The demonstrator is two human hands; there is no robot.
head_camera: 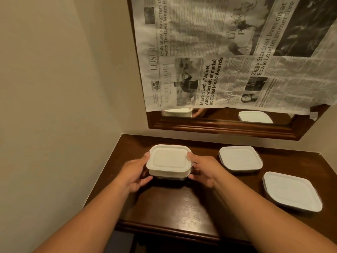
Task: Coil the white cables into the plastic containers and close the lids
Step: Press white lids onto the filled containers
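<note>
Our left hand [135,172] and right hand [202,170] clamp the lidded white square plastic container [169,159] at ten o'clock on the dark wooden table [182,201]. We judge lid-closing underway; next, press its corners down.

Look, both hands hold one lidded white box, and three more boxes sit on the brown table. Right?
Only two more lidded white square plastic boxes sit on the brown table, the head view shows. Left hand and right hand hold one lidded white plastic box.

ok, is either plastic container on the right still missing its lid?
No, the far square plastic container and the near square plastic container on the right are both shut, lidded in white.
</note>
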